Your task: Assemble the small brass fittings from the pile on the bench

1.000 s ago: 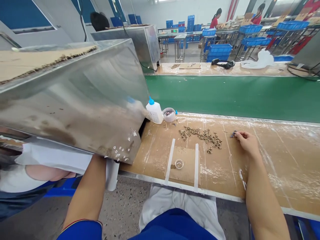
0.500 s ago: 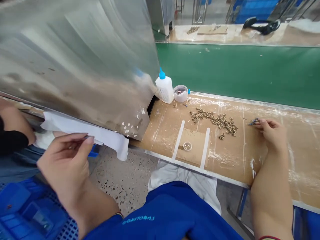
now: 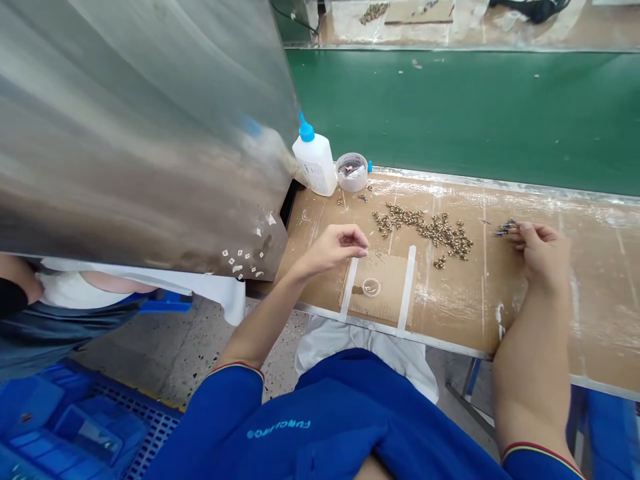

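My left hand [image 3: 341, 245] hovers over the left tape edge of a cardboard pad [image 3: 387, 303], its fingers loosely curved and a gap to the thumb; nothing shows in it. Farther right, my right hand [image 3: 543, 250] rests on the bench with thumb and fingers closed on a bunch of small blue-and-metal pieces [image 3: 505, 227]. Their exact kind is too small to make out. Between the hands lies a loose pile of small brass-coloured metal parts [image 3: 440, 230]. On the pad stands a small clear round dish [image 3: 371, 287].
A white bottle with a blue nozzle [image 3: 316, 163] stands beside a round tub [image 3: 351, 173] at the bench's back. A metal cabinet [image 3: 150, 133] walls the left. Behind runs a green belt [image 3: 450, 113]. Blue crates [image 3: 75, 427] and another person's arm [image 3: 17, 283] are at left.
My left hand has swung right from beside the cabinet to above the bench, and its pinch has loosened. My right hand still grips its small pieces. The view has tilted down slightly.
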`<action>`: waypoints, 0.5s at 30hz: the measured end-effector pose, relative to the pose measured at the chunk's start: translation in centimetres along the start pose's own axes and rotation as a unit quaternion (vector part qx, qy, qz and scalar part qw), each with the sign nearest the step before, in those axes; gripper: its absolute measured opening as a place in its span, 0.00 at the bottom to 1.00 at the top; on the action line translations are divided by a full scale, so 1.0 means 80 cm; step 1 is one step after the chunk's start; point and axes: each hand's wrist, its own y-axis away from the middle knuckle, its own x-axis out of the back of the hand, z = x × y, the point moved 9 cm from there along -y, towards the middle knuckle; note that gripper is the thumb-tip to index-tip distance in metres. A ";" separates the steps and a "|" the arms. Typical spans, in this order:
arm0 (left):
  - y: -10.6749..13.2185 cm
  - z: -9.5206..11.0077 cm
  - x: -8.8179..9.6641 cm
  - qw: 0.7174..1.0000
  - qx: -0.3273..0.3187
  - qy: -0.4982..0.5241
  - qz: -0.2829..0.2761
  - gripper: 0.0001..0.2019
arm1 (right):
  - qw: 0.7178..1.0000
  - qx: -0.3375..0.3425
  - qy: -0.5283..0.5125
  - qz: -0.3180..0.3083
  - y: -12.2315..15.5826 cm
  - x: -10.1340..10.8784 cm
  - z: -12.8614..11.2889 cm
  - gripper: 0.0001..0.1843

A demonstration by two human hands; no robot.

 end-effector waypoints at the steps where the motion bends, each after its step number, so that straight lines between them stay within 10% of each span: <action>1: -0.018 -0.009 -0.010 1.000 0.004 0.016 -0.024 0.13 | 0.999 -0.028 -0.007 0.019 0.003 0.002 0.002 0.11; 10: -0.086 -0.067 -0.067 0.977 0.060 0.166 -0.121 0.13 | 0.995 -0.066 -0.033 0.072 0.018 0.008 -0.011 0.11; 15: -0.083 -0.087 -0.077 0.972 0.065 0.180 -0.136 0.16 | 0.991 0.067 -0.046 0.105 0.042 -0.002 -0.054 0.10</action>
